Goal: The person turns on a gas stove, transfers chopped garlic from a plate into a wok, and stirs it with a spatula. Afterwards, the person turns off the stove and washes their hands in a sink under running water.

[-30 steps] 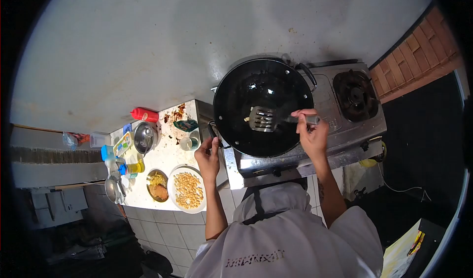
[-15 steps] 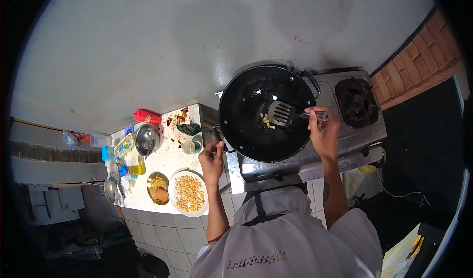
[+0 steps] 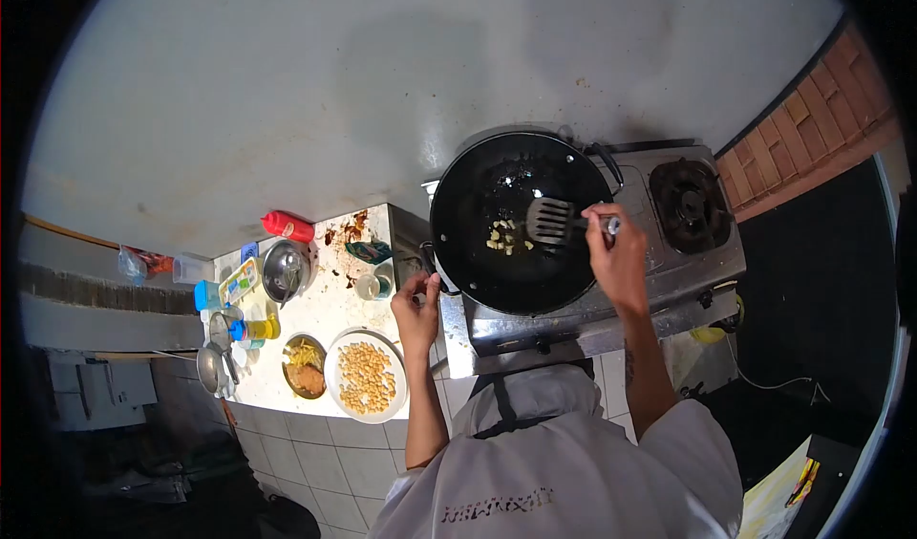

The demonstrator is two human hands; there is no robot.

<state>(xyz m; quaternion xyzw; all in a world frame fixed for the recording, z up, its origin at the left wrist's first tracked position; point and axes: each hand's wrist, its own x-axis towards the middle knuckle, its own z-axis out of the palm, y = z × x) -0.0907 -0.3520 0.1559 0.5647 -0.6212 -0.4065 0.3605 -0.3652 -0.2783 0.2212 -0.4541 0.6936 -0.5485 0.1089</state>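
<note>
A large black wok [image 3: 516, 281] sits on the left side of the steel stove. My left hand [image 3: 417, 310] is closed around the wok's left handle. My right hand [image 3: 616, 257] grips the handle of a slotted spatula [image 3: 550, 221], whose head lies inside the wok. Small pale chopped pieces [image 3: 503, 237] rest on the wok's bottom, just left of the spatula head. Shiny wet spots show on the wok's dark surface above them.
Right of the wok is a bare burner [image 3: 690, 206]. The left counter holds a white plate of nuts or beans [image 3: 367, 377], a bowl of food [image 3: 304, 367], a metal bowl [image 3: 286, 270], a red bottle [image 3: 287, 226] and a glass [image 3: 367, 287]. A wall stands behind.
The spatula has drawn back to the right from the pale pieces, which now lie more exposed and spread out. The wok and both hands appear farther right and slightly lower in view than at first.
</note>
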